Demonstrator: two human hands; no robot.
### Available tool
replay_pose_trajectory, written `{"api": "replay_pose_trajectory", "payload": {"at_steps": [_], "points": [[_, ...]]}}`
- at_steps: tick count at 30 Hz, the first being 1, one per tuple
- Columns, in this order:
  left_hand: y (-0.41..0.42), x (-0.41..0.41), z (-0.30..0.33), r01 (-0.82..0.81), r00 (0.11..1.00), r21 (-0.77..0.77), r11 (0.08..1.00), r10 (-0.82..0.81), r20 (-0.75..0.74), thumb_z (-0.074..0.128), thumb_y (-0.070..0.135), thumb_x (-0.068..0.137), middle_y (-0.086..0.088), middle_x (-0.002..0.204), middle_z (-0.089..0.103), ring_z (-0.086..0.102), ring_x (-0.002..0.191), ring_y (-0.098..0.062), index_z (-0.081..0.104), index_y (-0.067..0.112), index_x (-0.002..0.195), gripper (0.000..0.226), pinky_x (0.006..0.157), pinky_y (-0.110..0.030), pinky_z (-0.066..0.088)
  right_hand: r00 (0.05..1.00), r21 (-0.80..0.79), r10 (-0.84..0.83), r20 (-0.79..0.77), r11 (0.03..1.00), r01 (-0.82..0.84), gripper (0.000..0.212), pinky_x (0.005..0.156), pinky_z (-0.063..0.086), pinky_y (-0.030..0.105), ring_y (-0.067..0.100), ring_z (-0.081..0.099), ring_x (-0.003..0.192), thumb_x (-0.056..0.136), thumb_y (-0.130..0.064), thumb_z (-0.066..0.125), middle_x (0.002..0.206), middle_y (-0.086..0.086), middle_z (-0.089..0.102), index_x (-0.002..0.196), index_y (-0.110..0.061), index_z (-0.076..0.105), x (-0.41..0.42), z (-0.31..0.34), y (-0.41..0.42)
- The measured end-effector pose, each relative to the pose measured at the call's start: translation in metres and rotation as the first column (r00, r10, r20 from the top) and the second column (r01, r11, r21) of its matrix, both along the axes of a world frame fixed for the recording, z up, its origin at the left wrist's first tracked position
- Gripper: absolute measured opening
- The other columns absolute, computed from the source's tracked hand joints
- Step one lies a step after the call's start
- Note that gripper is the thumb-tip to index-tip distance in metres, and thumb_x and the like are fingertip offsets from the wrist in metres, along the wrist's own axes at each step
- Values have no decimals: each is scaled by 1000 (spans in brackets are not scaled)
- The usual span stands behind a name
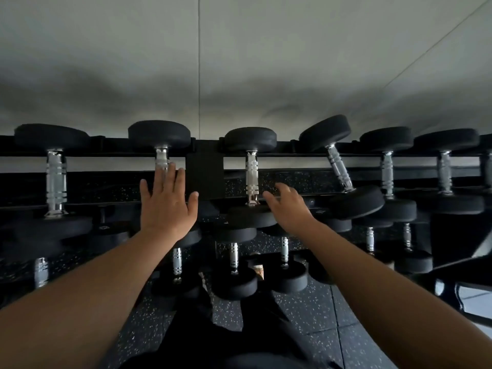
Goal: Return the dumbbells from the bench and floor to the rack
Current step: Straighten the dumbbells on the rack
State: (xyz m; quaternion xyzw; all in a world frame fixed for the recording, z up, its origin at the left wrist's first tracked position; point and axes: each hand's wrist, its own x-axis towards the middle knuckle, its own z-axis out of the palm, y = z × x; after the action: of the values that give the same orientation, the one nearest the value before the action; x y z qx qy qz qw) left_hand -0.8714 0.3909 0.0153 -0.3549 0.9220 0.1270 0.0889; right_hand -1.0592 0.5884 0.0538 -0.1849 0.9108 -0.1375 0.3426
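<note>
A black two-tier dumbbell rack (205, 171) runs across the view against a pale wall. Several black dumbbells with chrome handles lie on its top tier. My left hand (166, 201) is open, fingers spread, over the handle of one dumbbell (159, 137) left of the rack's centre post. My right hand (288, 206) hovers open, fingers loosely curled, beside the near head of the middle dumbbell (251, 177). Further right, one dumbbell (339, 166) sits tilted. Smaller dumbbells (234, 257) fill the lower tier.
Speckled black rubber floor (306, 307) lies below the rack. A black bench frame (458, 251) stands at the right edge. My dark-clothed legs (226, 342) are close to the rack at the bottom.
</note>
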Motion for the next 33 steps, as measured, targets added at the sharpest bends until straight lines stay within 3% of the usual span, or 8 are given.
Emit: {"api": "replay_pose_trajectory", "payload": {"at_steps": [4,11,16,20,24,27,31,33], "points": [[43,-30,5,-7,999,51,999,10,-53,17,55,99,-5,168,3,-4,154,-27,13,17,159,71,122,-56,4,994,17,44,-101,999,-42,70,118,24,47,33,24,147,101,-54,44,160,14,31,155,-12,30,-35,11,35],[107,-107,12,9,994,74,997,-1,-107,24,56,99,-6,168,4,-1,154,-27,16,19,158,70,122,-55,3,968,30,123,-218,992,-119,74,120,22,50,35,22,148,99,-53,50,158,16,30,154,-9,29,-123,13,78],[131,-152,0,-113,993,65,991,116,-38,22,57,97,-4,168,1,-3,154,-28,11,17,159,74,121,-59,5,962,35,171,-213,985,-168,84,123,18,50,37,18,150,98,-55,49,161,22,23,157,-4,18,-179,-1,85],[134,-170,-7,-160,987,43,986,159,26,18,60,97,-3,167,-11,-8,153,-27,9,17,158,76,121,-59,2,986,0,152,-64,988,-152,80,119,25,51,40,24,147,101,-49,49,160,23,22,157,-5,13,-201,-8,76],[132,-171,-8,-167,985,35,985,166,38,19,59,97,-4,167,-10,-6,154,-27,14,19,158,73,121,-59,2,995,-77,17,97,997,-9,67,98,46,49,42,52,125,101,-45,50,144,24,46,150,-9,23,-209,-29,68],[132,-172,-7,-174,984,39,984,172,46,19,58,98,-5,168,-7,-4,154,-27,14,19,158,72,121,-59,3,998,-100,-16,62,995,22,52,79,43,38,36,61,103,103,-43,46,118,20,60,138,-7,34,-213,-35,63],[133,-171,-6,-181,983,34,983,179,47,21,57,98,-5,168,-5,-2,154,-28,15,19,158,71,121,-59,4,998,-107,-8,54,994,14,44,66,44,37,29,61,80,104,-46,43,82,2,56,127,-9,38,-218,-36,63],[133,-171,-7,-181,983,35,983,180,39,20,57,98,-5,168,-4,-1,154,-28,16,19,158,71,121,-59,4,998,-116,-17,58,993,23,39,67,54,42,29,65,76,102,-50,44,77,0,56,118,-14,39,-220,-37,64]]}}
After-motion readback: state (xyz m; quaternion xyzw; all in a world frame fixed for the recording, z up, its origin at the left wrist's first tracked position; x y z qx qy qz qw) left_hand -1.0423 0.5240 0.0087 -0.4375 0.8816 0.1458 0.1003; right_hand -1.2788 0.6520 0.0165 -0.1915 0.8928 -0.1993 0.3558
